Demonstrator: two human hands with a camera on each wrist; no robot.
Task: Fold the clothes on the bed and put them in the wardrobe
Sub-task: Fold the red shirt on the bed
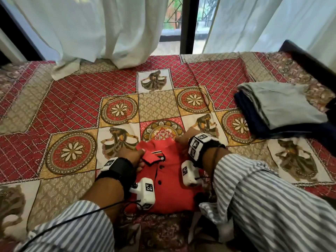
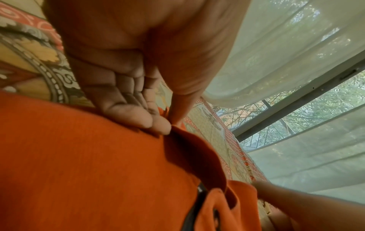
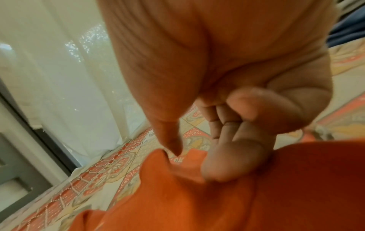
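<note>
A red polo shirt (image 1: 169,180) with black buttons lies folded, front up, on the patterned bedspread (image 1: 72,110) near the front edge of the bed. My left hand (image 1: 141,156) grips its left shoulder beside the collar. In the left wrist view the left hand (image 2: 168,125) pinches the shirt (image 2: 88,164) at its edge between thumb and curled fingers. My right hand (image 1: 180,140) holds the shirt's upper right corner. In the right wrist view the right hand (image 3: 197,156) has its thumb behind the shirt (image 3: 217,203) and its fingers (image 3: 227,165) curled onto the front.
A stack of folded clothes lies at the right of the bed, a grey garment (image 1: 283,106) on top of a navy one (image 1: 254,124). White curtains (image 1: 91,30) hang onto the far edge before a window. A dark bed frame (image 1: 309,57) borders the right.
</note>
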